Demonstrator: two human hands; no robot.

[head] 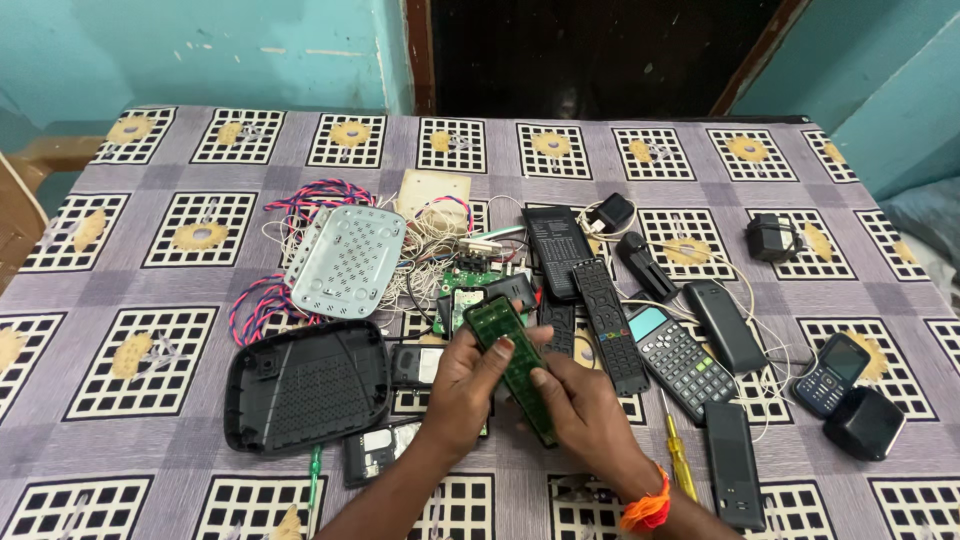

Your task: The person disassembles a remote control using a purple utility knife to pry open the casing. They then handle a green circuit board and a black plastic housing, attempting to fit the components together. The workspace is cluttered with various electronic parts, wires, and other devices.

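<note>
Both hands hold a long green circuit board (510, 352), the kind from inside a remote control, tilted above the table. My left hand (468, 385) grips its left edge, thumb on top. My right hand (585, 415) holds its lower right part; an orange thread band is on that wrist. Right behind the board lie a smaller green circuit board (462, 283) and a black remote control (608, 325).
On the patterned tablecloth (150, 250) lie a black router shell (305, 385), a grey perforated cover (346, 260), tangled wires (300, 205), a calculator (682, 360), several black remotes and phones (733, 463), a yellow screwdriver (680, 462), a green screwdriver (314, 478) and black adapters (773, 238).
</note>
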